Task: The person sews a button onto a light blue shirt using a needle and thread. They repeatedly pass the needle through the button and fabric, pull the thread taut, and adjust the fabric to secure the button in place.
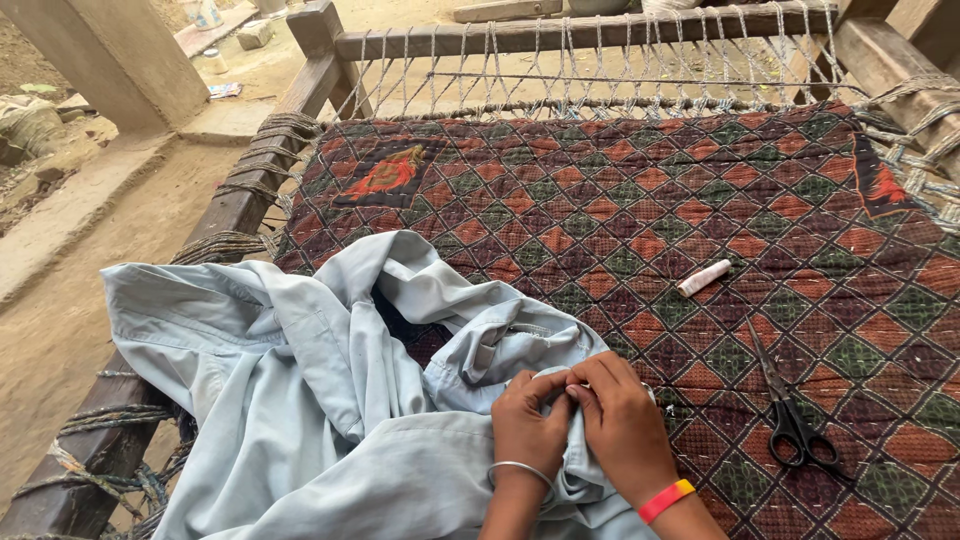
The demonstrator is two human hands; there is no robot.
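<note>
Wooden cot with a rope-woven end fills the view, standing on dusty ground. Over its ropes lies a quilt patterned in red, green and dark diamonds. A pale blue shirt is crumpled across the quilt's near left part and hangs over the cot's side rail. Black scissors lie closed on the quilt to the right of the hands, and a small white spool of thread lies farther up, well apart from the shirt. The left hand, a metal bangle at its wrist, pinches a fold of the shirt with fingers curled shut. The right hand, a red and yellow band at its wrist, touches the left and grips the same fold, fingertips closed on the cloth.
</note>
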